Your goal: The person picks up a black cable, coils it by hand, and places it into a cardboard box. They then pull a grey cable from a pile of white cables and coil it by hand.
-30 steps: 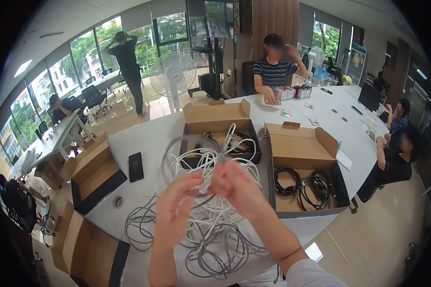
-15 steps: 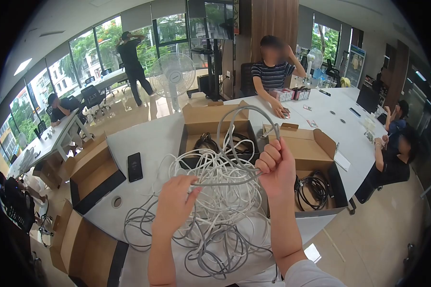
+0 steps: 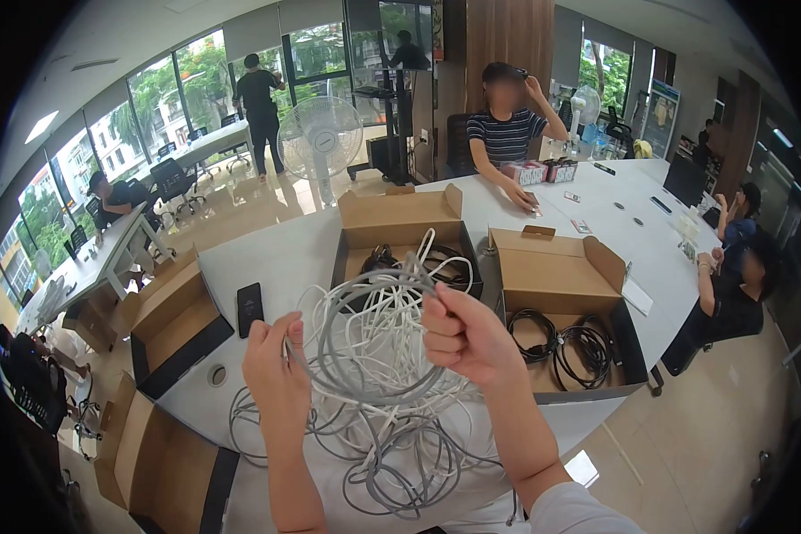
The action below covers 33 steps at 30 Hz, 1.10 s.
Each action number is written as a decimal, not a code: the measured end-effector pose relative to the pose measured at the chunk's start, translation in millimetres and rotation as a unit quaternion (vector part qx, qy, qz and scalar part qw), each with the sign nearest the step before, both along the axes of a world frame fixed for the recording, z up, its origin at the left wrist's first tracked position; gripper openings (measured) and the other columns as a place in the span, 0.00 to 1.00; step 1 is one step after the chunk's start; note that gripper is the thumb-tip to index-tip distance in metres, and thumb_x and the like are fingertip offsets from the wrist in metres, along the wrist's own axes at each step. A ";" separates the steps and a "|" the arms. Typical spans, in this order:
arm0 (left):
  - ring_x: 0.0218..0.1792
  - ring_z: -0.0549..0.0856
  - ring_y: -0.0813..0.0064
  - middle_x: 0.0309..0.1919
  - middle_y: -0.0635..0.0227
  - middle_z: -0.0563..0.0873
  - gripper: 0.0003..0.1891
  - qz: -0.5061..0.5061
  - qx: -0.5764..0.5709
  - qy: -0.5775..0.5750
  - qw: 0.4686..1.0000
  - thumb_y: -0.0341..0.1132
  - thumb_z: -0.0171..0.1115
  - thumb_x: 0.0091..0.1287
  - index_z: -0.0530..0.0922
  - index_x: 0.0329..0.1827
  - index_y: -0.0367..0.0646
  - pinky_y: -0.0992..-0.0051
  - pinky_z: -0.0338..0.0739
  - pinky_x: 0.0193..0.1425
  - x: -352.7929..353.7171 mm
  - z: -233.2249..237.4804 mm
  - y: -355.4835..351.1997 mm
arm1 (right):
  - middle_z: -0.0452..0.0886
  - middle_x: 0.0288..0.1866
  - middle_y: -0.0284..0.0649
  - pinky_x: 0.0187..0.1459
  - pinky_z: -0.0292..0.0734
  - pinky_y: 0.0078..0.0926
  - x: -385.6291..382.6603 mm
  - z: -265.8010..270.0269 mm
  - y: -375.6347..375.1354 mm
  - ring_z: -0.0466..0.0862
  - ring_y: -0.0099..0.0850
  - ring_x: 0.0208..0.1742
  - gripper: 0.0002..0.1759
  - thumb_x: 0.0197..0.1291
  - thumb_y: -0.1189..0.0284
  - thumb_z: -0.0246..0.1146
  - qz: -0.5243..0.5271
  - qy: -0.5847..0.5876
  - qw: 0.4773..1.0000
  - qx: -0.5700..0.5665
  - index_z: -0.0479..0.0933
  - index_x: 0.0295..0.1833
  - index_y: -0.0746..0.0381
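A grey cable (image 3: 323,343) hangs in several round loops above the table. My right hand (image 3: 472,336) is closed around the gathered loops at their right side. At the left, my left hand (image 3: 278,369) pinches a length of the same cable between thumb and fingers. Beneath the loops lies a tangled pile of white cables (image 3: 405,334). More grey cable (image 3: 400,489) spreads in loose loops near the front of the table, and part of the pile is hidden behind the coil and my hands.
Open cardboard boxes with coiled black cables stand behind (image 3: 400,214) and right (image 3: 556,262). Two more open boxes (image 3: 178,320) (image 3: 165,463) are at the left. A phone (image 3: 250,309) lies beside a table hole (image 3: 216,376). A person (image 3: 507,133) sits across the table.
My right hand has moved left and down with the cable, and its loops now hang rounder and lower. My left hand has shifted left. A person by the windows has moved slightly right.
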<state>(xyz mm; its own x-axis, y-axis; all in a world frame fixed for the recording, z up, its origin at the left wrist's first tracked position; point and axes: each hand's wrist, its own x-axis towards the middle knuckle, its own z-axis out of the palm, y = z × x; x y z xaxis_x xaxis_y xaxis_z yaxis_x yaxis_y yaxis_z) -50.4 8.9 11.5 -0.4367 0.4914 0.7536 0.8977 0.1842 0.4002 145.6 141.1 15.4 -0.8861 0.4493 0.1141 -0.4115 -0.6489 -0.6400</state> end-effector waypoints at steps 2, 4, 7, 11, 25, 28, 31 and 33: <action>0.25 0.72 0.71 0.28 0.63 0.73 0.09 -0.061 -0.012 -0.088 0.994 0.29 0.60 0.66 0.83 0.47 0.42 0.72 0.69 0.31 0.4 2.8 -5.0 | 0.51 0.18 0.21 0.18 0.48 0.16 -3.5 -1.2 -2.0 0.50 0.14 0.17 0.17 0.74 0.60 0.45 -0.006 -0.024 0.999 0.035 0.65 0.32 0.55; 0.26 0.76 0.75 0.29 0.63 0.76 0.09 -0.109 0.013 -0.131 0.985 0.29 0.59 0.68 0.83 0.48 0.43 0.76 0.72 0.32 3.0 5.4 -4.5 | 0.52 0.18 0.22 0.18 0.48 0.17 -5.9 -5.8 -1.0 0.51 0.14 0.16 0.17 0.75 0.60 0.45 -0.005 -0.035 0.996 0.083 0.67 0.33 0.56; 0.37 0.83 0.75 0.37 0.63 0.81 0.13 -0.267 0.089 -0.258 0.924 0.30 0.54 0.71 0.81 0.54 0.40 0.79 0.77 0.38 -1.9 -2.6 -1.1 | 0.52 0.18 0.22 0.18 0.48 0.17 -8.4 -6.3 -4.0 0.50 0.14 0.16 0.17 0.75 0.60 0.46 -0.026 -0.056 0.988 0.142 0.67 0.33 0.57; 0.44 0.84 0.71 0.54 0.58 0.79 0.19 -0.402 0.103 -0.416 0.809 0.35 0.50 0.73 0.72 0.63 0.34 0.77 0.78 0.43 3.0 2.2 -11.5 | 0.52 0.17 0.22 0.18 0.48 0.16 -14.0 -9.9 -5.6 0.50 0.14 0.16 0.18 0.75 0.60 0.46 -0.064 -0.082 0.976 0.192 0.66 0.33 0.58; 0.15 0.64 0.90 0.46 0.61 0.81 0.21 -0.377 0.107 -0.473 0.789 0.36 0.42 0.77 0.67 0.67 0.34 0.88 0.58 0.16 27.2 7.0 -14.3 | 0.63 0.18 0.29 0.19 0.61 0.23 -24.2 -13.0 -20.6 0.65 0.20 0.16 0.12 0.72 0.67 0.51 -0.253 -0.146 0.833 0.469 0.66 0.37 0.63; 0.14 0.62 0.92 0.39 0.66 0.78 0.22 -0.374 0.116 -0.482 0.784 0.40 0.43 0.77 0.67 0.67 0.35 0.89 0.55 0.16 25.7 5.5 -14.9 | 0.67 0.21 0.37 0.23 0.66 0.29 -22.4 -2.6 -30.9 0.73 0.29 0.19 0.10 0.70 0.70 0.53 -0.254 -0.188 0.809 0.495 0.66 0.38 0.65; 0.14 0.60 0.93 0.29 0.72 0.73 0.24 -0.373 0.109 -0.483 0.785 0.43 0.44 0.77 0.67 0.68 0.35 0.88 0.52 0.16 25.4 2.6 -14.9 | 0.71 0.27 0.46 0.29 0.69 0.34 -21.8 -2.5 -28.4 0.78 0.41 0.28 0.08 0.67 0.73 0.56 -0.281 -0.195 0.752 0.564 0.66 0.40 0.67; 0.14 0.58 0.93 0.24 0.77 0.69 0.24 -0.377 0.100 -0.490 0.780 0.44 0.45 0.77 0.67 0.67 0.35 0.88 0.51 0.15 23.4 1.6 -15.5 | 0.72 0.32 0.51 0.32 0.70 0.37 -22.0 -6.7 -23.4 0.77 0.49 0.35 0.08 0.65 0.75 0.57 -0.327 -0.167 0.670 0.645 0.66 0.41 0.67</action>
<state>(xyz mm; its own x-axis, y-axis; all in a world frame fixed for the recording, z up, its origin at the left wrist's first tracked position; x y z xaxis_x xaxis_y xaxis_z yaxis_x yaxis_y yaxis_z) -27.1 -6.6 13.1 -0.4949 0.8024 0.3336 -0.0344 -0.4016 0.9152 123.5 117.7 8.7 -0.6205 0.4717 0.6265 -0.0326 0.7827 -0.6215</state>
